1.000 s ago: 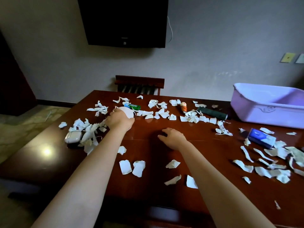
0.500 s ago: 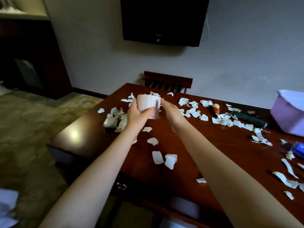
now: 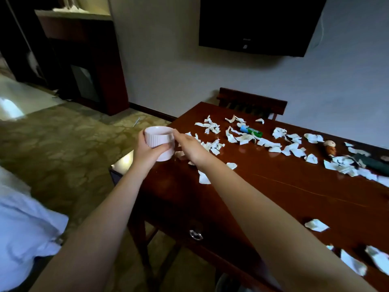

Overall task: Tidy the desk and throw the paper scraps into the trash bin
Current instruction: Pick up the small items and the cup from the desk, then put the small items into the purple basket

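Pink cup held over the desk's left edge, scraps across the top

The left hand grips a pale pink ribbed cup from the near side, with the thumb across its front and the fingers curled round its left wall. The cup is nearly upright, mouth up, above the left edge of the dark red wooden desk. What is inside it cannot be told. The right hand reaches in from the right, its fingers almost straight and their tips against the cup's right side at the rim; its thumb is hidden.

Torn white paper scraps lie over much of the desk. They are thickest in a band along the far edge, running from the far left corner towards the right edge. One lies alone near the front edge, and a few more lie at the near right corner. Among the far scraps lies a green and blue tube, further right a small brown figure, and at the right edge a dark green roll half under paper.

A drawer pull shines on the desk's front. A wooden chair stands behind the far edge, below a dark screen on the wall. A dark cabinet stands at the left wall, and pale blue cloth shows at lower left
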Motion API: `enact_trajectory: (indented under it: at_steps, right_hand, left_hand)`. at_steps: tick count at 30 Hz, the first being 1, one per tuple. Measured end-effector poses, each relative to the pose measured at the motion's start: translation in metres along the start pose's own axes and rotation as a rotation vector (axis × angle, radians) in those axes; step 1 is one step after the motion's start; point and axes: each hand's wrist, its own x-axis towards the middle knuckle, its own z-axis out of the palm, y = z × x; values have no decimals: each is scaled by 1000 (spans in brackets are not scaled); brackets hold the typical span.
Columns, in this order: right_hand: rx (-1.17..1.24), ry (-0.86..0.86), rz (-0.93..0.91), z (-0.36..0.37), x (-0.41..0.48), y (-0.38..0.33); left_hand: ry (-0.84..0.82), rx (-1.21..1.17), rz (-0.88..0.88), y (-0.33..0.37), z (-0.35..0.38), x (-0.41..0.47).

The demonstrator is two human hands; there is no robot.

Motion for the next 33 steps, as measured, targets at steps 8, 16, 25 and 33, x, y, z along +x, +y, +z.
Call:
enact_trajectory:
  at_steps: [8, 16, 25, 33]
  right_hand:
    - [-18, -29, -1, 20, 11, 21]
    - [-16, 73, -34, 15, 15, 29]
    - [-37, 405, -91, -59, -9, 29]
    - [-124, 540, 45, -144, -24, 54]
  left_hand:
    - [-31, 69, 7, -30, -18, 10]
    - [-14, 304, 36, -31, -18, 9]
    - [-27, 547, 608, 21, 45, -22]
    - [-187, 928, 332, 28, 101, -7]
